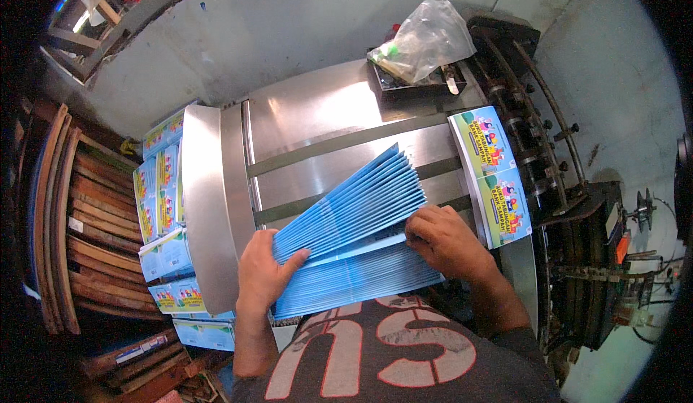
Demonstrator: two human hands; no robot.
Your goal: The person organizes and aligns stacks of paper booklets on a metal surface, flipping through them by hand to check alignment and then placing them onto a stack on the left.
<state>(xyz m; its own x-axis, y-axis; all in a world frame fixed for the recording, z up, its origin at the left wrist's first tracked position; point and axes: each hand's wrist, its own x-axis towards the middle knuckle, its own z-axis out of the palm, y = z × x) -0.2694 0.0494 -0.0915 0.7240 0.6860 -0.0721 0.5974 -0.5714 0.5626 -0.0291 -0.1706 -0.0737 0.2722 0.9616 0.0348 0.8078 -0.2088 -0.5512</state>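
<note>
A thick fan of blue printed sheets (354,199) lies slantwise across the metal table in front of me, its edges spread in steps. My left hand (266,264) is closed around the left end of this fan, thumb on top. Below it, nearer my body, a second spread of blue sheets (361,282) lies with its edges staggered. With bent fingers, my right hand (446,240) grips the right edge of the sheets where the two spreads part; how many sheets are between the fingers is hidden.
Two stacks of colourful printed covers (492,175) stand on the table's right side. More printed stacks (155,208) sit left of an upright metal plate (209,201). At the back, a dark tray (411,89) holds a clear plastic bag (432,38). Machinery with rods (538,114) stands right; wooden boards (108,230) lean left.
</note>
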